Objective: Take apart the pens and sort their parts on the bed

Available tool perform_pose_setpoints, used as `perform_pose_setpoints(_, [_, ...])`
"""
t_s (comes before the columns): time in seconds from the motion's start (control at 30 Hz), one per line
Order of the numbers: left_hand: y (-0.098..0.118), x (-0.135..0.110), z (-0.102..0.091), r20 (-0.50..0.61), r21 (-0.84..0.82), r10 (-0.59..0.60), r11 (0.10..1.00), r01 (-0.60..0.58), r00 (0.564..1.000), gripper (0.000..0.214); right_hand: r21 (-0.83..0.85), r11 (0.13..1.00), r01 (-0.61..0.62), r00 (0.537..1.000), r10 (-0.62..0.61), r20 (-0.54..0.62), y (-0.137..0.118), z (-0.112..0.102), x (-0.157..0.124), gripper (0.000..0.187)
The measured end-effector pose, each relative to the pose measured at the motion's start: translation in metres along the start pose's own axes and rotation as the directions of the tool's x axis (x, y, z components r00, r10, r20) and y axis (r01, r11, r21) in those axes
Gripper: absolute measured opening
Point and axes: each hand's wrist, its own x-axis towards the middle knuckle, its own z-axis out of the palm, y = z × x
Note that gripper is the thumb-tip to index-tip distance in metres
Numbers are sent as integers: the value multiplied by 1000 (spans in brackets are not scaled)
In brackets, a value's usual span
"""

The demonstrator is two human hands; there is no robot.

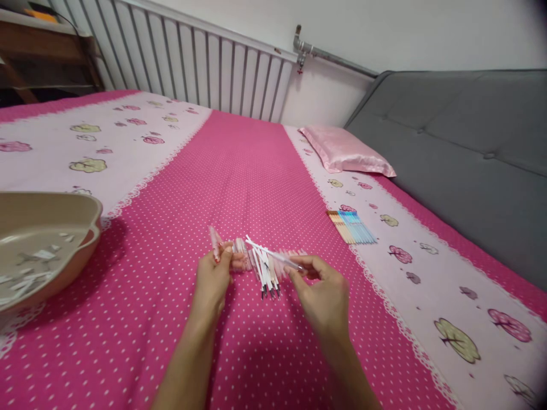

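My left hand (213, 273) is closed on a translucent pink pen part (215, 244) that points up and has a reddish tip. In the fingers of my right hand (322, 287) is a pale translucent pen barrel (284, 259). A thin white stick like a refill runs out of its left end; I cannot tell whether it sits inside. Between the hands lies a pile of white pen refills (265, 270) with dark tips. Clear pinkish pen parts (241, 254) lie beside my left hand, and more are partly hidden behind my right hand.
A row of beige and blue pens (352, 228) lies to the right on the pink bedspread (248, 171). At left stands a beige basin (92, 228) with white and grey pieces inside. A pink pillow (346, 151), grey headboard (453, 125) and white radiator (205, 62) are farther back.
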Motion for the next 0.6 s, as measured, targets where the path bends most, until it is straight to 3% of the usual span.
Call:
perform_pose_setpoints(0.1, [-9, 6, -6, 101, 360, 104, 923, -134, 989, 15, -166, 986, 26, 999, -31, -30, 5, 6, 0, 15])
perform_pose_setpoints(0.2, [-12, 7, -8, 151, 553, 193, 797, -244, 970, 21, -310, 948, 76, 996, -86, -21, 9, 13, -1, 13])
perform_pose_setpoints(0.3, [-9, 3, -6, 127, 610, 209, 754, -243, 970, 14, -418, 902, 106, 994, -109, 16, 8, 13, -3, 12])
perform_pose_setpoints(0.4, [-5, -1, -4, 127, 593, 158, 779, -202, 979, 14, -495, 860, 125, 992, -103, 71, 5, 2, -6, 9])
perform_pose_setpoints(0.5, [-3, -3, -3, 144, 570, 120, 802, -181, 982, 17, -492, 859, 141, 988, -90, 126, 2, -13, -7, 6])
perform_pose_setpoints(0.6, [-2, -3, -4, 127, 571, 147, 798, -193, 981, 11, -481, 869, 117, 992, -79, 98, 5, -21, -3, 7])
